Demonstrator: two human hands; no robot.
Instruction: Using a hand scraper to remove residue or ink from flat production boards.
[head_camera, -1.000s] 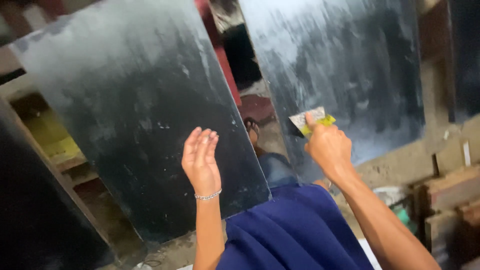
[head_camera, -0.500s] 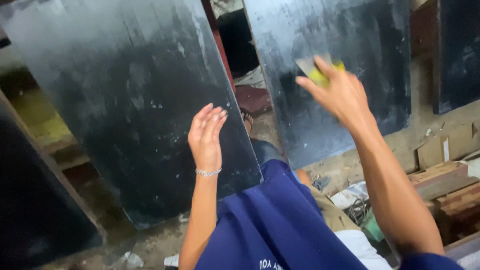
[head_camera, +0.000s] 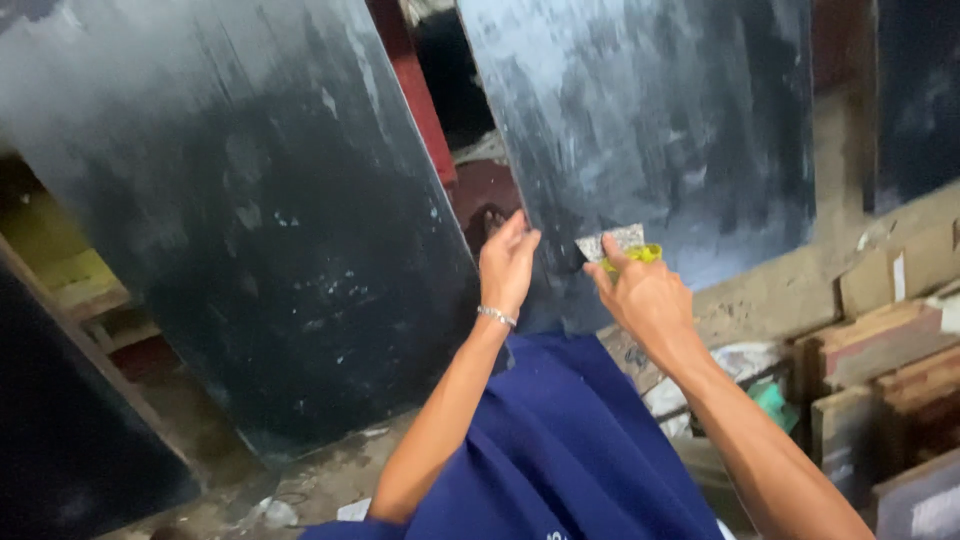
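Two large dark panels lean upright before me: the left panel (head_camera: 250, 230) and the right panel (head_camera: 660, 130), both smeared with pale streaks. My right hand (head_camera: 645, 300) grips a scraper with a yellow-green handle and a grey blade (head_camera: 612, 243), whose blade lies against the lower left part of the right panel. My left hand (head_camera: 507, 262), with a thin bracelet at the wrist, has its fingers extended and rests at the right panel's lower left edge, close to the scraper. A blue garment (head_camera: 540, 440) covers my lap below both arms.
A red upright (head_camera: 415, 90) stands in the gap between the panels. Wooden blocks and boards (head_camera: 880, 390) are stacked at the right, with a green scrap (head_camera: 775, 405) and white sheet nearby. Another dark panel (head_camera: 60, 440) fills the lower left. Dusty floor lies below.
My right hand came down and left with the scraper to the right panel's lower edge. My left hand moved from the left panel across to the right panel's edge.
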